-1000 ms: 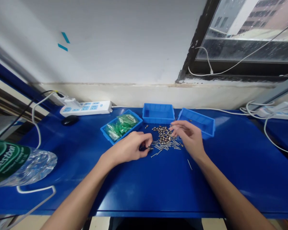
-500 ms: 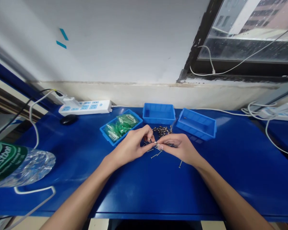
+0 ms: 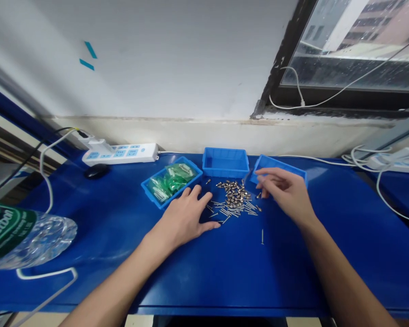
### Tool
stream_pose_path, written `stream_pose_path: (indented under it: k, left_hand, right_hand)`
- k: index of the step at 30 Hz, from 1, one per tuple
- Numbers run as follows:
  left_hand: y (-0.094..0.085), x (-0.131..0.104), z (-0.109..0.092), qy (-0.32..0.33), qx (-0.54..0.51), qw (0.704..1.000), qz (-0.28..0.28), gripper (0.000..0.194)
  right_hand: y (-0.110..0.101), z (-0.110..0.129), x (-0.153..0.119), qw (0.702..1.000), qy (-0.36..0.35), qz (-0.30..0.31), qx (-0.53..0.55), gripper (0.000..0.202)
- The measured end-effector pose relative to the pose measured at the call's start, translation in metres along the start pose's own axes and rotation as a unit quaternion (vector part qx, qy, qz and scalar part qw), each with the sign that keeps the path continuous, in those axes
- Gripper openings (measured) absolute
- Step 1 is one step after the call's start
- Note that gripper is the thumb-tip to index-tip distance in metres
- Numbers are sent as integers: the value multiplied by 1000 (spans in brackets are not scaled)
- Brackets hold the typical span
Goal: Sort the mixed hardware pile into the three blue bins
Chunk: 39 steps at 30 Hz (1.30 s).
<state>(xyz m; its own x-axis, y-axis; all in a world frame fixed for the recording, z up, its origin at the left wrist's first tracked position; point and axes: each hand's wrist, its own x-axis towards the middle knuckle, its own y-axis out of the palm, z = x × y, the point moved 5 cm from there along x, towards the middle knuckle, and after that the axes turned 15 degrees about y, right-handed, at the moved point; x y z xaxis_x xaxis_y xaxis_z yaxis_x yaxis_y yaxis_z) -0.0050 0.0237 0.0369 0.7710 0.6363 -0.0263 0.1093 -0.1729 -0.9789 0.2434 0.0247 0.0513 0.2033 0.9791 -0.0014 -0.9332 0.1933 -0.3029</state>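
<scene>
My left hand (image 3: 187, 215) rests on the blue table with fingers spread, left of a loose pile of metal fasteners (image 3: 236, 193). Its thumb tip lies beside a thin screw at the pile's near left edge. My right hand (image 3: 288, 193) is raised at the near side of the right blue bin (image 3: 271, 160), covering part of it. Its fingers are loosely bent and apart, and I see nothing held in them. Short thick fasteners lie at the back of the pile and thin screws (image 3: 232, 212) at the front. One single screw (image 3: 262, 236) lies closer to me.
Behind the pile stands a middle blue bin (image 3: 225, 170). A left blue bin (image 3: 159, 204) holds green and clear plastic packets (image 3: 173, 179). A power strip (image 3: 122, 154), a black mouse (image 3: 97, 170) and a water bottle (image 3: 30, 236) are at left. White cables (image 3: 364, 156) lie at right.
My hands were together over the pile, pinching something small. They have parted: the left has opened down onto the table, and the right has moved right to the bin. The pile is now uncovered.
</scene>
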Motion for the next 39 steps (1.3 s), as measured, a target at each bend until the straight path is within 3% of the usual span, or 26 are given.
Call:
stream_pose_path:
  k: [3,6,12,17,20,25,30,32,35,39]
  left_hand:
    - [0,1,0,10,-27,1000,11,66]
    - [0,4,-3,22,-52,998,-2,58]
    - [6,9,-4,37,-91,995,-36,61]
    - [10,12,-1,27,-104,994,-37,70]
    - [8,11,0,25,-112,993,-39,70]
    - [4,11,0,22,-129,990,-52,62]
    - [3,12,1,38,-135,988,-65,54]
    - [3,12,2,47,-135,987,-68,51]
    - [2,13,3,70,-135,986,-70,45]
    - [-2,12,6,72,-125,986,-80,35]
  right_hand:
    - [17,3,-3,980,2,160,-121,12]
    - [25,7,-5,944,-9,249,-215,8]
    - [8,4,-6,899,-14,262,-351,18]
    - [-3,-25,-17,825,151,300,-455,26]
    - [-3,-37,-19,801,201,303,-475,30]
    - [0,-38,-15,814,173,308,-461,30]
    - [18,-8,-8,869,30,333,-366,34]
    - [27,5,-5,888,-3,337,-312,25]
    - [37,13,-1,917,14,333,-218,10]
    - [47,8,-2,928,63,339,-142,9]
